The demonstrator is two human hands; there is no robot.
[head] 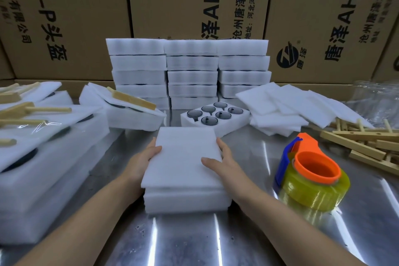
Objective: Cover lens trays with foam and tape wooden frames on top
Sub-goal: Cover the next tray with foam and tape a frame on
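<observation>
A white foam sheet (183, 157) lies on top of a white foam lens tray (185, 200) at the centre of the metal table (194, 239). My left hand (144, 157) holds the sheet's left edge, thumb on top. My right hand (220, 160) holds the right edge, with the thumb lying on the sheet. Behind it an uncovered tray (216, 115) shows several dark round lenses. Loose foam sheets (287, 106) are piled at the right. Wooden frames (364, 142) lie at the far right. A tape dispenser (311, 177) with yellowish tape stands right of the tray.
Stacks of foam trays (190, 69) stand at the back, before cardboard boxes (172, 0). Finished trays with wooden frames (32, 127) fill the left side. A tilted tray with a frame (133, 106) sits left of centre. Clear plastic (375, 97) lies at back right.
</observation>
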